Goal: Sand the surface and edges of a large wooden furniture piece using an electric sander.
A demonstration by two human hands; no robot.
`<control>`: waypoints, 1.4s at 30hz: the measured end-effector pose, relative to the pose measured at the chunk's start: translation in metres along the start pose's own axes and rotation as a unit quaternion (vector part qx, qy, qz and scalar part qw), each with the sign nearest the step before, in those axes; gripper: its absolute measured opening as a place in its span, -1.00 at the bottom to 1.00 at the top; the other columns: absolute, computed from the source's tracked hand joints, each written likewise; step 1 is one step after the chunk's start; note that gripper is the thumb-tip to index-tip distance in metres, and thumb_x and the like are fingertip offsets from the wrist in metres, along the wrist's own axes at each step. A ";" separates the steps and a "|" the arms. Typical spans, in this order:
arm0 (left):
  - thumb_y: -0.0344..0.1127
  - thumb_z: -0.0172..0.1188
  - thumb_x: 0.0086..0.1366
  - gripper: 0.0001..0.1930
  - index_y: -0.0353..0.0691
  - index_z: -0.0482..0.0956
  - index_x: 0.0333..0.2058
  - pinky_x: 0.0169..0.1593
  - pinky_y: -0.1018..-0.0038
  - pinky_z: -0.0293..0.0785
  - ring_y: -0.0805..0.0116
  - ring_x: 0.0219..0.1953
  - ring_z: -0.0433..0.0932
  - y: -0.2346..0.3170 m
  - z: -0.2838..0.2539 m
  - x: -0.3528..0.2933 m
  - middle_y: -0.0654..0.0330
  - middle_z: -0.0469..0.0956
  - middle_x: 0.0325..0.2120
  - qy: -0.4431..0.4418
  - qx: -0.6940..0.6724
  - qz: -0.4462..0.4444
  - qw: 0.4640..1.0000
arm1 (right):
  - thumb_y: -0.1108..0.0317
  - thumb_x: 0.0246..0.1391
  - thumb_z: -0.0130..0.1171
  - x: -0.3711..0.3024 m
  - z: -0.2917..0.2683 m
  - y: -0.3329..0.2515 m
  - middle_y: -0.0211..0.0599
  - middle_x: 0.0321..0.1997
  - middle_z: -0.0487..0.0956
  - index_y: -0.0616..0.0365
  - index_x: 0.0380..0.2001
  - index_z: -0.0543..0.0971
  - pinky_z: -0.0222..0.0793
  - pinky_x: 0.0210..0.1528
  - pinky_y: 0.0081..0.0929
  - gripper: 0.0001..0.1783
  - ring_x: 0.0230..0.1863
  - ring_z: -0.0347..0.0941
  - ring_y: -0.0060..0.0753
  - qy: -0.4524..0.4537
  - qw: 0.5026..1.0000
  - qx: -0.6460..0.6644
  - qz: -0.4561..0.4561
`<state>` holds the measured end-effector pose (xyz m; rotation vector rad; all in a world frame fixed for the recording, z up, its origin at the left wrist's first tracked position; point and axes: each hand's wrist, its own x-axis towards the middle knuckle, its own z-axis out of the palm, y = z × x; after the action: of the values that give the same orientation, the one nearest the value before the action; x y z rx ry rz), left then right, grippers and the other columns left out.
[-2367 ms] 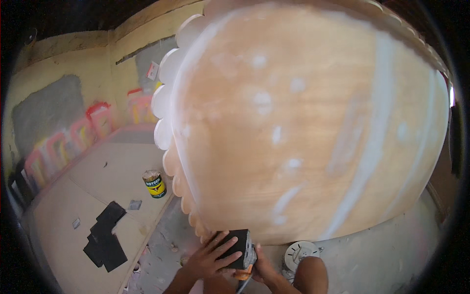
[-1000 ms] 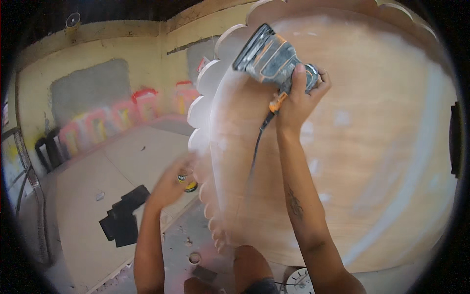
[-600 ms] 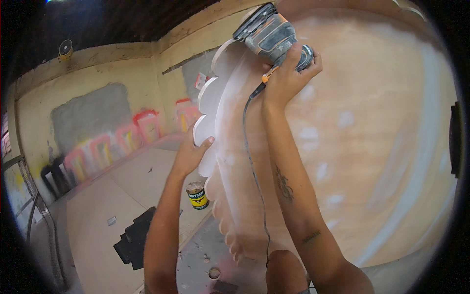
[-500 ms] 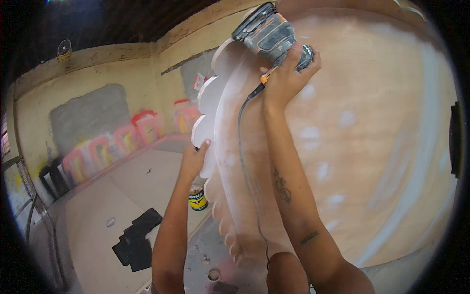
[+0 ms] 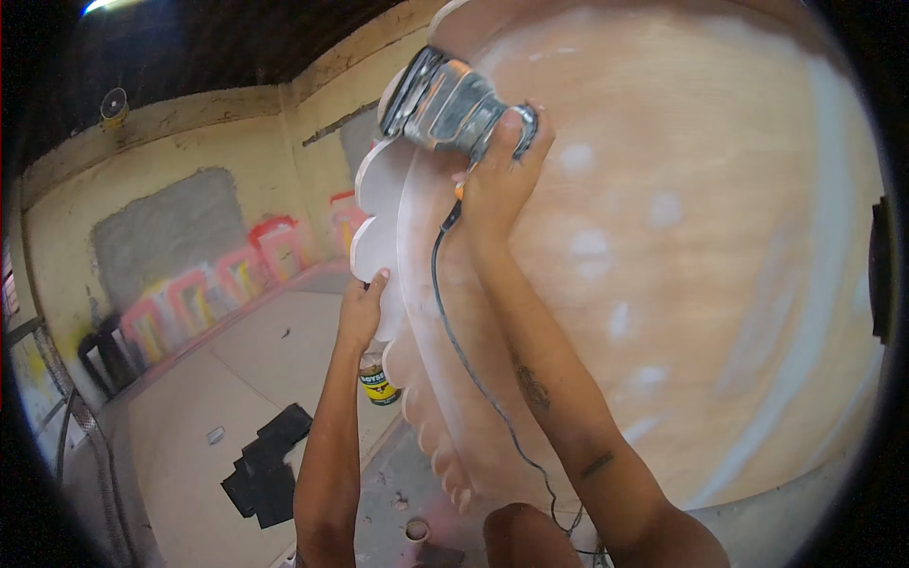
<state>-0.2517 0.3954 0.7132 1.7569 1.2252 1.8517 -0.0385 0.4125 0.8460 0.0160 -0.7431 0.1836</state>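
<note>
Right hand [image 5: 497,194] clamped round sander [image 5: 453,106]; left hand [image 5: 361,310], below sander and apart, grips scalloped panel edge [image 5: 373,251].

Grey-and-orange corded sander [image 5: 456,106], tilted, pad [image 5: 409,93] leftward, near the scalloped left edge [image 5: 373,251] of a white-patched wooden panel [image 5: 615,256]

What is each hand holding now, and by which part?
Right hand: the sander, by its rounded end opposite the pad. Left hand: the panel, by its scalloped edge.
</note>
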 end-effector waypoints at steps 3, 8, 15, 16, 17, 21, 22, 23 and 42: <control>-0.13 0.15 0.47 -0.55 -0.45 0.54 0.08 -0.05 0.43 0.48 0.39 -0.16 0.57 -0.006 -0.007 0.005 0.05 0.65 -0.14 0.006 0.038 0.031 0.999 | -0.01 0.44 -0.04 -0.007 0.004 0.000 -0.14 -0.05 0.47 0.14 0.25 0.31 0.35 -0.69 -0.61 -0.47 -0.55 0.43 -0.52 -0.004 1.000 -0.026 0.007; -0.14 0.14 0.47 -0.55 -0.48 0.54 0.06 -0.05 0.41 0.48 0.36 -0.16 0.57 0.005 -0.005 -0.001 0.03 0.65 -0.14 0.000 0.043 0.011 0.999 | -0.01 0.44 -0.05 0.029 0.012 -0.015 -0.12 -0.16 0.50 0.15 0.22 0.32 0.32 -0.72 -0.54 -0.48 -0.64 0.40 -0.45 0.032 0.999 0.038 0.018; -0.11 0.16 0.45 -0.51 -0.50 0.53 0.07 -0.05 0.38 0.49 0.31 -0.16 0.60 0.006 0.000 -0.001 -0.05 0.66 -0.13 0.002 0.091 -0.006 0.996 | -0.02 0.43 -0.05 0.094 0.012 -0.054 -0.10 -0.26 0.50 0.16 0.20 0.27 0.30 -0.75 -0.50 -0.47 -0.69 0.37 -0.37 0.117 0.984 0.132 -0.022; -0.11 0.16 0.45 -0.51 -0.50 0.53 0.07 -0.05 0.38 0.49 0.31 -0.16 0.60 0.004 -0.001 -0.001 -0.05 0.66 -0.13 0.002 0.090 -0.005 0.996 | -0.01 0.42 -0.05 0.097 0.014 -0.054 -0.10 -0.26 0.50 0.16 0.21 0.26 0.29 -0.75 -0.50 -0.47 -0.69 0.37 -0.37 0.128 0.981 0.140 -0.032; -0.10 0.17 0.45 -0.51 -0.51 0.53 0.06 -0.05 0.37 0.49 0.30 -0.16 0.60 0.003 -0.001 -0.002 -0.06 0.67 -0.13 0.014 0.080 -0.015 0.997 | 0.00 0.42 -0.04 0.099 0.015 -0.054 -0.11 -0.26 0.49 0.16 0.21 0.25 0.28 -0.75 -0.50 -0.47 -0.68 0.38 -0.38 0.139 0.978 0.147 -0.043; -0.10 0.17 0.45 -0.51 -0.50 0.53 0.06 -0.06 0.36 0.50 0.27 -0.16 0.62 0.004 -0.002 -0.004 -0.04 0.67 -0.13 0.036 0.073 0.027 0.996 | -0.01 0.42 -0.03 0.074 0.021 -0.040 -0.13 -0.21 0.48 0.13 0.20 0.26 0.27 -0.76 -0.51 -0.49 -0.65 0.38 -0.39 0.110 0.987 0.116 -0.031; -0.10 0.17 0.45 -0.51 -0.50 0.53 0.06 -0.06 0.36 0.50 0.27 -0.16 0.62 0.004 0.000 -0.005 -0.04 0.67 -0.13 0.035 0.069 0.027 0.997 | -0.01 0.41 -0.03 0.067 0.018 -0.034 -0.14 -0.18 0.48 0.11 0.20 0.26 0.27 -0.76 -0.52 -0.49 -0.63 0.39 -0.40 0.091 0.991 0.091 -0.031; -0.10 0.16 0.45 -0.51 -0.49 0.53 0.07 -0.03 0.36 0.49 0.27 -0.14 0.62 0.005 -0.001 -0.003 -0.05 0.67 -0.12 0.023 0.071 0.016 0.997 | -0.01 0.41 -0.02 0.060 0.018 -0.030 -0.16 -0.14 0.47 0.09 0.20 0.27 0.26 -0.76 -0.53 -0.50 -0.62 0.39 -0.42 0.072 0.995 0.069 -0.031; -0.14 0.12 0.46 -0.52 -0.50 0.52 0.09 0.03 0.35 0.47 0.23 -0.09 0.62 0.005 -0.004 -0.002 -0.10 0.67 -0.10 0.010 0.080 0.022 0.997 | 0.14 0.38 0.11 0.052 0.021 -0.035 -0.05 -0.05 0.47 0.25 0.22 0.30 0.27 -0.28 -0.43 -0.47 -0.30 0.38 -0.34 0.071 0.994 0.078 0.014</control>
<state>-0.2537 0.3895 0.7168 1.8662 1.3869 1.8462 -0.0091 0.3851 0.8988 0.1404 -0.5862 0.2675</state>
